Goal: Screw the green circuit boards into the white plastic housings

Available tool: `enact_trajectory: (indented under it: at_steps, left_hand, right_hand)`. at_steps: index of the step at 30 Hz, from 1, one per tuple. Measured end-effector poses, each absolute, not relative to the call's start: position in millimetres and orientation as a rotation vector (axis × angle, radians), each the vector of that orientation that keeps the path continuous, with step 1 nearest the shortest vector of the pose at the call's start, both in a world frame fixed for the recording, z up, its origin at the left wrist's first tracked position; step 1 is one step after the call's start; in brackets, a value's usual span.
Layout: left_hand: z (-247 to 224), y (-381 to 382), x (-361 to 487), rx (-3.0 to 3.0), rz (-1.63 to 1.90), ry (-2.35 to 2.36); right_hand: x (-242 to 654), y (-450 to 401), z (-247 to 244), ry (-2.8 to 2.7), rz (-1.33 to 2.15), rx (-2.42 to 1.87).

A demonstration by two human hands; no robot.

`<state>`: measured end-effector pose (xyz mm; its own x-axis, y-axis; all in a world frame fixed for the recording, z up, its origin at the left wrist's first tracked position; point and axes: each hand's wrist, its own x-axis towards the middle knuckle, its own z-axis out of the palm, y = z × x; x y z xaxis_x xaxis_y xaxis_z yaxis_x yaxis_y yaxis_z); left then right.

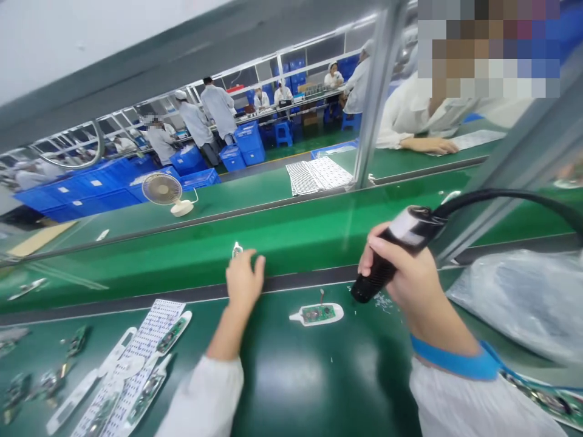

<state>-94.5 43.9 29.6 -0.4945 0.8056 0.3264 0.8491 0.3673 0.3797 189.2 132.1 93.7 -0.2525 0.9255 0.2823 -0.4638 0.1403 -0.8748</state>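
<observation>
My left hand (245, 276) reaches over the green conveyor belt, palm down, its thumb apart from the fingers. Just beyond its fingertips a white plastic casing with a circuit board (237, 248) shows, partly hidden by the hand. In my right hand (405, 267) is a black electric screwdriver (412, 227), its thick cable running off to the right and its lower end tilted down-left. Between the hands, another white casing half (337, 314) lies on the green bench, holding a green circuit board (317, 313). Small light bits (383, 301) lie scattered near the tool's lower end.
At left are a dotted sheet (166, 311) with several casings, and loose circuit boards (78, 341). A clear plastic bag (514, 303) lies at right. A metal post (371, 97) rises beyond the belt. A fan (163, 189) and a co-worker's hand (430, 145) are across the line.
</observation>
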Motion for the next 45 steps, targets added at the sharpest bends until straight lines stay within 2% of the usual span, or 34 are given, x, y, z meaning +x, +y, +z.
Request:
enact_trajectory:
  at_steps: [3, 10, 16, 18, 21, 25, 32, 36, 45]
  left_hand:
    - [38.6, 79.1, -152.2, -1.180, -0.624, -2.819]
    - [40.0, 110.4, -185.7, -1.305, -0.761, -2.967]
    - [34.7, 26.4, -157.3, -1.130, -1.309, -2.886]
    - [24.3, -13.2, -143.1, -1.092, -1.259, -2.910]
    - [11.9, -52.6, -127.2, -1.052, -0.927, -2.960]
    - [12.6, -56.4, -100.0, -1.157, -0.785, -2.678]
    - [11.7, -20.6, 17.8, -2.146, -1.179, -1.956]
    - [5.1, -12.3, 44.7, -2.261, -1.243, -1.897]
    - [-0.2, -10.7, 38.7, -2.214, -1.288, -1.874]
  right_hand:
    - [194.2, 132.3, 96.5, -1.180, 1.506, -0.537]
    - [195.8, 133.8, 95.1, -1.256, 1.585, -0.523]
    - [193.9, 134.5, 90.7, -1.274, 1.564, -0.516]
    - [193.1, 135.1, 89.4, -1.279, 1.563, -0.532]
    - [192.5, 134.5, 89.8, -1.266, 1.575, -0.556]
    - [191.9, 128.9, 98.5, -1.205, 1.584, -0.513]
    - [182.1, 109.9, 121.8, -1.215, 1.688, -0.356]
    - [178.1, 101.1, 127.7, -1.276, 1.705, -0.336]
    - [176.6, 97.9, 128.4, -1.326, 1.704, -0.280]
